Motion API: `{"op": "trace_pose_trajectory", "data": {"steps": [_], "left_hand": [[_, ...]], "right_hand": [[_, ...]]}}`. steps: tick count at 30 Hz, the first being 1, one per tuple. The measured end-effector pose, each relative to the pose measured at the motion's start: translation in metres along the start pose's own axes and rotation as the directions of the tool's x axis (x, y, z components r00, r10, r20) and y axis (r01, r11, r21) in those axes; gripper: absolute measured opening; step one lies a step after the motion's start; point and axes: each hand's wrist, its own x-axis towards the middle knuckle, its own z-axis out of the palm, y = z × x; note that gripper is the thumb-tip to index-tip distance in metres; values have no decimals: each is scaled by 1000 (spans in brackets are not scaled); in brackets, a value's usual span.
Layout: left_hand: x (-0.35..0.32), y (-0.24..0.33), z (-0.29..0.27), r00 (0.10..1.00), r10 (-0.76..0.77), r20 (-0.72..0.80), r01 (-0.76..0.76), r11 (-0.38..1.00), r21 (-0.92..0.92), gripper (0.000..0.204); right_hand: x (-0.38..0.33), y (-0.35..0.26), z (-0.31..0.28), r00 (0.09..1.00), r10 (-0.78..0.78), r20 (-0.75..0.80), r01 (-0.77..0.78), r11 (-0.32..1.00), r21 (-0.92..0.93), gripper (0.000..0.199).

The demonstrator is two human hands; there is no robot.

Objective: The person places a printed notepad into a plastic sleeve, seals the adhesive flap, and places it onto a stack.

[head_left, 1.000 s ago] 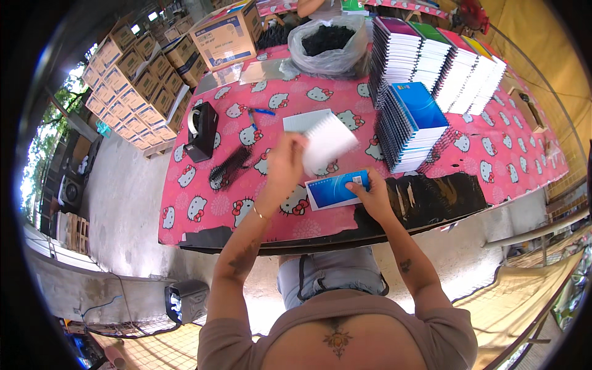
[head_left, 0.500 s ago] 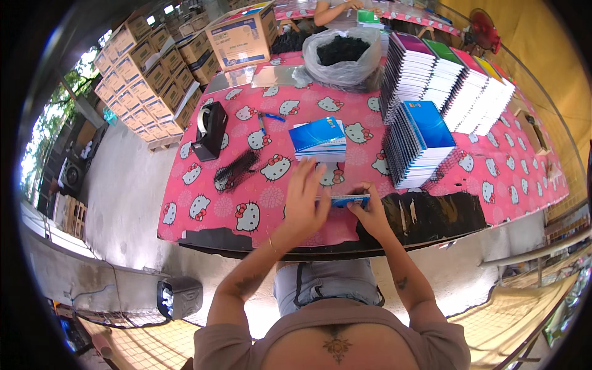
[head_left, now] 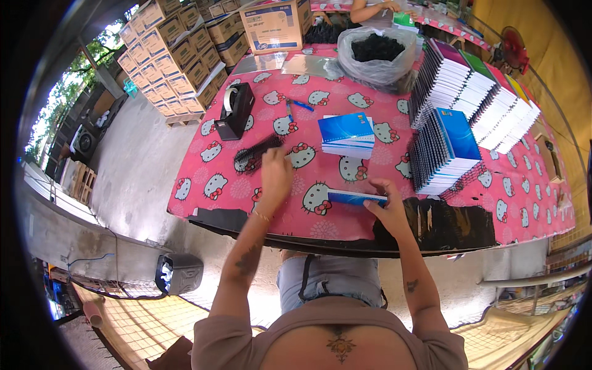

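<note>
My right hand (head_left: 388, 206) grips the right end of a thin blue-covered notebook (head_left: 354, 197), which is tipped up so that its long edge shows, close to the table's near edge. To its left, my left hand (head_left: 276, 177) has its fingers pinched together at the end of a small pile of black spiral binding coils (head_left: 250, 155); the fingertips are partly hidden. Beyond the notebook lies a short stack of blue-covered notebooks (head_left: 346, 131), slightly fanned. A taller stack of spiral-bound blue notebooks (head_left: 456, 139) stands right of it.
On the pink patterned table (head_left: 209, 191) are a black tape dispenser (head_left: 235, 114), blue pens (head_left: 301, 105), a plastic bag of black coils (head_left: 373, 55) and several tall stacks of coloured notebooks (head_left: 487, 92). Cartons (head_left: 172, 61) are piled at far left. Another person's hand (head_left: 391, 6) works beyond.
My left hand has moved left, away from the notebook, to the black coils. The right hand keeps hold of the notebook. The whole view has shifted, with the table things now further right.
</note>
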Motion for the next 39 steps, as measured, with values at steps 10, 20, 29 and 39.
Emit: {"op": "trace_pose_trajectory", "data": {"steps": [10, 20, 29, 39], "left_hand": [[16, -23, -4, 989, 81, 122, -96, 988, 119, 18], [-68, 106, -8, 910, -234, 343, 413, 592, -692, 39], [-22, 73, -51, 924, 34, 380, 161, 868, -469, 30], [-29, 76, -39, 955, 44, 292, 130, 824, -551, 20]], "right_hand": [[1, 0, 4, 991, 133, 8, -134, 989, 63, 33], [-3, 22, 4, 978, 189, 90, -197, 977, 85, 20], [-1, 21, 2, 993, 79, 86, -87, 991, 102, 24], [-2, 16, 2, 992, 103, 80, -110, 989, 100, 23]]}}
